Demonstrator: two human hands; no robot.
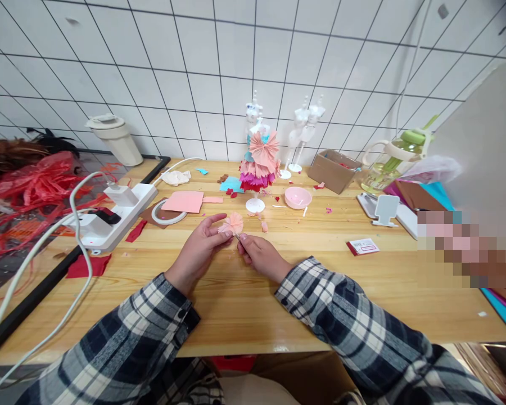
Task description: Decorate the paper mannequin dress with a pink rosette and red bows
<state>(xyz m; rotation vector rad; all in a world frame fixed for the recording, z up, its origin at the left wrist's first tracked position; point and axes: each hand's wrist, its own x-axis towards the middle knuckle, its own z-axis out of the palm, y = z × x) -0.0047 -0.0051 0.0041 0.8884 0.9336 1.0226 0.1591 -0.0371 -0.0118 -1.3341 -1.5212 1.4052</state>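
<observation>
My left hand (205,243) pinches the lower edge of a small peach-pink pleated paper fan (231,224). My right hand (260,250) is closed round a thin metal tool (237,237), whose tip meets the fan's base. Most of the tool is hidden in the fingers, so its kind does not show. Just behind both hands stands a small white dress form (253,115) on a round base. It wears tiers of blue, pink, magenta and red paper, with a large pleated pink paper fan (265,149) at its front.
On the left lie pink paper (183,201), a tape roll (155,212) and a power strip (129,216) with looping cables. A pink bowl (298,197), a cardboard box (333,170) and a bottle (390,163) stand to the right. Two bare dress forms (307,126) are near the wall.
</observation>
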